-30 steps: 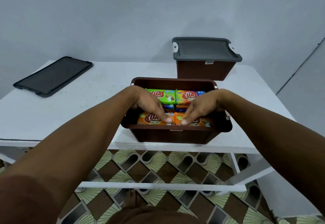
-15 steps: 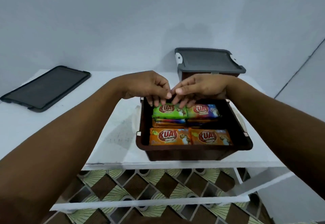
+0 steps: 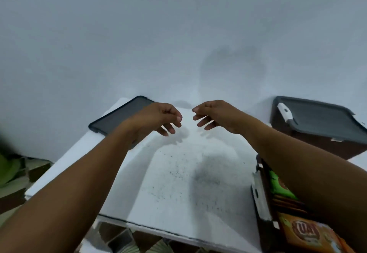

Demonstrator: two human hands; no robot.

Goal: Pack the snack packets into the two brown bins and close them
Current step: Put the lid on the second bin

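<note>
Loosely curled, empty fingers (image 3: 203,122) on left hand (image 3: 156,116) and right hand (image 3: 218,114), grey lid (image 3: 119,116) beyond (open bin (image 3: 266,185) under forearm)

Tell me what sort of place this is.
Probably a plain room in a home: a white table against a bare pale wall, patterned floor tiles below, and a lidded brown bin.

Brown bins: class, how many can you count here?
2. The closed bin, under a grey lid, stands at the table's far right. The open bin, holding snack packets, sits at the near right, partly hidden by the right forearm.
</note>
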